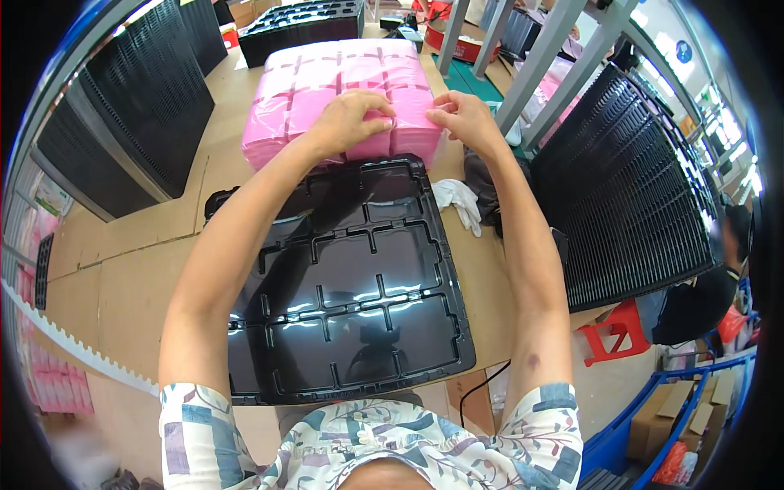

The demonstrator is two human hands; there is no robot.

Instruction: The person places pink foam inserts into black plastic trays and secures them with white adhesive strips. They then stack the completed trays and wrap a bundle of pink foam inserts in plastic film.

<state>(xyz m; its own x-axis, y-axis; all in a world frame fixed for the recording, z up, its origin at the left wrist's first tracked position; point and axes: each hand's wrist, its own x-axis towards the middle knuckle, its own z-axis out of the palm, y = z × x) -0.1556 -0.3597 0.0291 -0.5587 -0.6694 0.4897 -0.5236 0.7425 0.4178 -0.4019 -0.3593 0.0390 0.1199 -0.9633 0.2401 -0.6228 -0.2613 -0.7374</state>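
Note:
At the far side of the table a block of pink plastic packets (286, 98) lies in neat rows under shiny clear film. My left hand (353, 121) rests on its front part, fingers curled and thumb bent in, gripping at one pink packet. My right hand (464, 121) pinches that packet's right edge between thumb and fingertips. Between my forearms a black plastic tray (359, 269) with molded compartments lies flat, its left side partly covered by my left arm. Its compartments hold nothing I can see.
Stacked black trays stand at left (139, 106) and right (629, 188), with another black stack (302, 28) behind the packets. A white cloth glove (459, 202) lies by the tray. Grey metal posts (539, 65) rise at right, above a red stool (616, 335) beside a person.

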